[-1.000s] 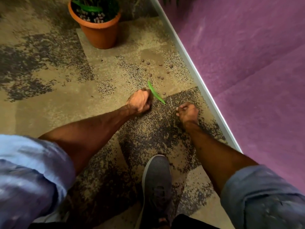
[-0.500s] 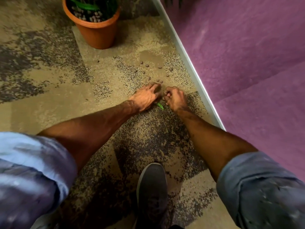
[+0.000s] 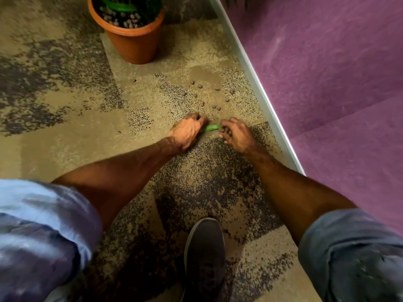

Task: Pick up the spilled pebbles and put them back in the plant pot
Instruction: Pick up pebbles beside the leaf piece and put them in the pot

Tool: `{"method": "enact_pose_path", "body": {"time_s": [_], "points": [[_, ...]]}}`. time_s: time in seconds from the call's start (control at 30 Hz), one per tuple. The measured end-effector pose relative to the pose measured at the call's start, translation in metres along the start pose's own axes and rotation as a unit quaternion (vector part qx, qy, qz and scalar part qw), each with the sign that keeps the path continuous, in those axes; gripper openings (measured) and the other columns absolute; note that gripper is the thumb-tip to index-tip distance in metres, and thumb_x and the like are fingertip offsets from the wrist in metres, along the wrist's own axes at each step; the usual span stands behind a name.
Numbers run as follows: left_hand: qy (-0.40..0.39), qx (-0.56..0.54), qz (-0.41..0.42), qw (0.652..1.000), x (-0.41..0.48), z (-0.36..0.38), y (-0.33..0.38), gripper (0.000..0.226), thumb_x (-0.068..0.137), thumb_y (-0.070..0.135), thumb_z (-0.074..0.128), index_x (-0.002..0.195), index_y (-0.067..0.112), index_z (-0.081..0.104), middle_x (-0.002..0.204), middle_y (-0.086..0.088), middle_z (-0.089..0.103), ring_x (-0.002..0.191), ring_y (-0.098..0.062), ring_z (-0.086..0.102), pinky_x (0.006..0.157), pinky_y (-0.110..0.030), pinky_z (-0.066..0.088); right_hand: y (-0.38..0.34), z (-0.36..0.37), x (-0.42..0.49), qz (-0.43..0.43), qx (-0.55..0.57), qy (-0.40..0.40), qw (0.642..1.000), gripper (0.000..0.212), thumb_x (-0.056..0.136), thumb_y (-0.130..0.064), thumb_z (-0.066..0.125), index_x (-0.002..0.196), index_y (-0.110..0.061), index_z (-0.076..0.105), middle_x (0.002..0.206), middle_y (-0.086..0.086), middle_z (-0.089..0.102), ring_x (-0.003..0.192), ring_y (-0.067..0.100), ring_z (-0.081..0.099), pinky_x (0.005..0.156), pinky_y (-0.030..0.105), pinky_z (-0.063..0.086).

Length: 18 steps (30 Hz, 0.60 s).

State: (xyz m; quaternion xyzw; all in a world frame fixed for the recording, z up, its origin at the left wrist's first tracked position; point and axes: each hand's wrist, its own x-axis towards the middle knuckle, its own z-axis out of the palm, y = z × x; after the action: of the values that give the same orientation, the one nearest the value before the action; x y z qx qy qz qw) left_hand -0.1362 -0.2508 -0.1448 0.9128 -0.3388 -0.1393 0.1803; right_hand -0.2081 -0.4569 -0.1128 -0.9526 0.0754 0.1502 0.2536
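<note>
Several small brown pebbles (image 3: pixel 202 103) lie scattered on the speckled carpet, between the terracotta plant pot (image 3: pixel 135 42) and my hands. The pot stands at the top, with more pebbles and green leaves inside it. My left hand (image 3: pixel 187 131) rests on the carpet just short of the nearest pebbles, fingers curled, and a green leaf (image 3: pixel 211 127) sticks out of it to the right. My right hand (image 3: pixel 238 137) is close beside it at the leaf's tip, its curled fingers pinching a few dark pebbles.
A white metal strip (image 3: pixel 259 88) runs diagonally on the right, dividing the carpet from a purple floor (image 3: pixel 327 83). My grey shoe (image 3: pixel 205 247) stands at the bottom centre. Both forearms reach in from below, blue sleeves rolled up.
Both hands have moved forward towards the pebbles. My right hand came up from the dark patch to sit beside my left. The leaf now points right, low to the carpet.
</note>
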Motion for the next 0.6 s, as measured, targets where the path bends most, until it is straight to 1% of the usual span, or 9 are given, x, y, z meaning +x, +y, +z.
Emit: {"method": "enact_pose_path", "body": {"time_s": [0.07, 0.1, 0.17, 0.23, 0.27, 0.3, 0.4, 0.5, 0.6], "points": [[0.018, -0.084, -0.068, 0.994, -0.004, -0.004, 0.0, 0.024, 0.107, 0.011, 0.047, 0.13, 0.011, 0.053, 0.111, -0.011, 0.063, 0.078, -0.021, 0.062, 0.061, -0.031, 0.054, -0.001, 0.003, 0.0, 0.037, 0.028, 0.036, 0.998, 0.021, 0.1, -0.011, 0.065, 0.121, -0.01, 0.07, 0.124, 0.01, 0.064, 0.109, 0.026, 0.065, 0.096, 0.04, 0.06], [0.031, -0.132, -0.1, 0.986, -0.007, -0.008, 0.0, 0.019, 0.106, 0.009, 0.047, 0.121, 0.007, 0.058, 0.105, -0.015, 0.067, 0.078, -0.026, 0.067, 0.063, -0.035, 0.058, -0.003, 0.004, 0.0, 0.068, 0.059, 0.05, 0.995, 0.016, 0.099, -0.008, 0.066, 0.113, -0.009, 0.072, 0.117, 0.01, 0.068, 0.105, 0.026, 0.067, 0.092, 0.035, 0.061], [0.069, -0.218, -0.143, 0.963, -0.011, -0.013, -0.003, 0.014, 0.102, 0.001, 0.055, 0.109, -0.003, 0.066, 0.098, -0.025, 0.073, 0.074, -0.019, 0.072, 0.067, -0.032, 0.061, -0.008, 0.003, 0.003, 0.143, 0.19, 0.07, 0.969, 0.011, 0.095, 0.001, 0.068, 0.102, -0.006, 0.072, 0.107, 0.011, 0.073, 0.094, 0.025, 0.07, 0.078, 0.022, 0.062], [0.098, -0.293, -0.19, 0.932, -0.017, -0.021, -0.006, 0.011, 0.095, -0.003, 0.064, 0.101, -0.006, 0.073, 0.098, -0.024, 0.077, 0.077, -0.013, 0.073, 0.071, -0.029, 0.061, -0.015, 0.001, 0.007, 0.195, 0.297, 0.088, 0.931, 0.019, 0.09, 0.004, 0.074, 0.11, 0.002, 0.073, 0.113, 0.018, 0.075, 0.1, 0.028, 0.074, 0.085, 0.031, 0.064], [0.108, -0.32, -0.227, 0.913, -0.018, -0.027, -0.008, 0.01, 0.092, -0.001, 0.069, 0.1, -0.003, 0.075, 0.101, -0.019, 0.079, 0.085, -0.017, 0.074, 0.077, -0.031, 0.062, -0.02, 0.0, 0.009, 0.213, 0.337, 0.09, 0.913, 0.027, 0.088, 0.004, 0.077, 0.115, 0.005, 0.073, 0.116, 0.02, 0.075, 0.102, 0.031, 0.076, 0.088, 0.038, 0.064], [0.117, -0.355, -0.273, 0.886, -0.018, -0.032, -0.01, 0.011, 0.09, 0.001, 0.074, 0.101, -0.001, 0.077, 0.104, -0.015, 0.08, 0.092, -0.021, 0.075, 0.083, -0.033, 0.063, -0.026, -0.002, 0.011, 0.225, 0.383, 0.09, 0.891, 0.032, 0.087, 0.003, 0.078, 0.118, 0.005, 0.072, 0.116, 0.021, 0.075, 0.098, 0.031, 0.077, 0.084, 0.037, 0.066], [0.163, -0.468, -0.378, 0.782, -0.014, -0.054, -0.025, 0.018, 0.087, 0.006, 0.082, 0.104, -0.001, 0.079, 0.112, -0.014, 0.08, 0.096, -0.018, 0.072, 0.094, -0.037, 0.062, -0.056, -0.006, 0.021, 0.214, 0.504, 0.07, 0.834, 0.036, 0.087, 0.007, 0.075, 0.123, 0.009, 0.069, 0.115, 0.026, 0.075, 0.079, 0.024, 0.077, 0.065, 0.027, 0.066], [0.216, -0.526, -0.403, 0.717, -0.012, -0.084, -0.044, 0.019, 0.089, 0.007, 0.081, 0.106, -0.001, 0.078, 0.115, -0.018, 0.078, 0.092, -0.02, 0.066, 0.098, -0.044, 0.06, -0.098, -0.007, 0.04, 0.193, 0.551, 0.044, 0.81, 0.03, 0.089, 0.01, 0.072, 0.119, 0.009, 0.071, 0.113, 0.026, 0.075, 0.069, 0.019, 0.077, 0.069, 0.028, 0.065], [0.293, -0.531, -0.426, 0.671, -0.014, -0.118, -0.065, 0.021, 0.088, 0.009, 0.082, 0.107, 0.0, 0.081, 0.106, -0.017, 0.08, 0.087, -0.022, 0.07, 0.093, -0.045, 0.063, -0.148, -0.01, 0.065, 0.159, 0.58, 0.031, 0.798, 0.027, 0.089, 0.01, 0.072, 0.116, 0.011, 0.071, 0.104, 0.019, 0.077, 0.063, 0.014, 0.077, 0.069, 0.022, 0.065]]}}
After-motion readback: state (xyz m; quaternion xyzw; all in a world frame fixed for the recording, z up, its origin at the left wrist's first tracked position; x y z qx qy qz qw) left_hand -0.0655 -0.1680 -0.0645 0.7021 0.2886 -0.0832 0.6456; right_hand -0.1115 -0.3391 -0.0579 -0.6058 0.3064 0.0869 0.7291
